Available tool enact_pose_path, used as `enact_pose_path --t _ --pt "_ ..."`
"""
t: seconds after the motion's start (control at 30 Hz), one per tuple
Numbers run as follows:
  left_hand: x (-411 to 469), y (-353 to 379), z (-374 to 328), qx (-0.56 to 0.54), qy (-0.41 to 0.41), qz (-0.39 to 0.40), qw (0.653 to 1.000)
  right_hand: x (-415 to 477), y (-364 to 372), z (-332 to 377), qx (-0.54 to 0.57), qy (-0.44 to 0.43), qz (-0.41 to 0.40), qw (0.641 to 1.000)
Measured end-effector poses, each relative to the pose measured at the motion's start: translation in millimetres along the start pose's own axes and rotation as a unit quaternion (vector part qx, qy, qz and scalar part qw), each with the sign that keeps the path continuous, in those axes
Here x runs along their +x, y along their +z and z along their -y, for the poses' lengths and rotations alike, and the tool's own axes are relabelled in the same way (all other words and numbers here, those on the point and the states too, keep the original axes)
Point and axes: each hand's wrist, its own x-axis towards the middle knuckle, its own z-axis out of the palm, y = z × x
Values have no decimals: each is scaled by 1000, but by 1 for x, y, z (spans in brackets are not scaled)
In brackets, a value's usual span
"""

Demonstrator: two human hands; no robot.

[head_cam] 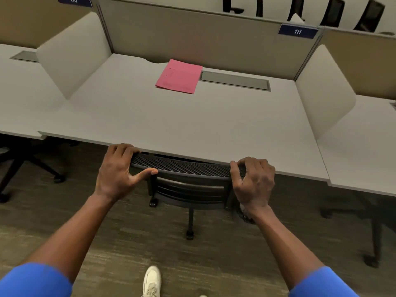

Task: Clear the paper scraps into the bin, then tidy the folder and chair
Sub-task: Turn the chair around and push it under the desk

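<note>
Head view. Step in hand, as judged: tidying the chair (188, 170). The chair sits under the near edge of the surface (150, 121), its mesh backrest top touching or just short of that edge. The left hand (119, 168) grasps the backrest's left end; the right hand (254, 181) has its grip closed on the right end. The pink folder (179, 76) lies closed at the far side of the surface, just beside the grey cable hatch (235, 80). No paper scraps or bin are visible. Next move, as judged: confirm the chair is centred, then let go with both hands.
</note>
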Motion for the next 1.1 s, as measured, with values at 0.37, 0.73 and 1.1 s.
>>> enact_pose_path --t 0.37,0.73,1.1 --pt "33 19 19 -18 11 -3 1000 21 14 7 -37 16 9 999" --pt "49 29 31 -13 20 -3 1000 31 23 9 -54 15 10 998" --pt "50 31 23 -13 16 -11 1000 38 20 6 -57 15 14 998"
